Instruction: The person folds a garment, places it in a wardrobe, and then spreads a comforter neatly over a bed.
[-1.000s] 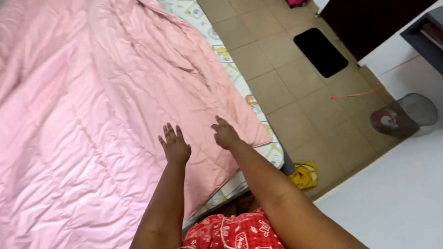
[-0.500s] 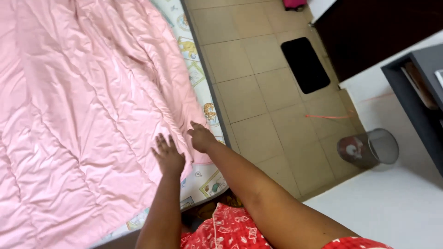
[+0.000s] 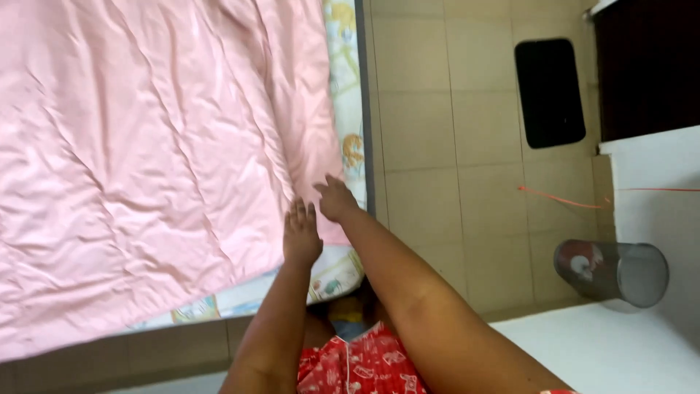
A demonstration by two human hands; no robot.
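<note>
A pink quilted blanket (image 3: 146,146) lies spread over a bed whose patterned sheet (image 3: 343,87) shows along the right edge. My left hand (image 3: 300,235) rests flat on the blanket near its lower right corner, fingers slightly apart. Just to its right, my right hand (image 3: 337,200) presses on the blanket's edge with the fingers curled down; whether it pinches the fabric I cannot tell. Both forearms reach up from the bottom of the view over my red patterned clothing (image 3: 357,361).
Beige floor tiles (image 3: 452,146) run along the bed's right side. A black mat (image 3: 548,91) lies near a dark doorway. A mesh waste bin (image 3: 612,271) stands at the right by a white surface (image 3: 620,350). A thin red cord (image 3: 561,198) crosses the floor.
The view has swung so the bed edge now runs upright. Both hands have slid together toward the blanket's lower right corner, and the blanket there lies flatter.
</note>
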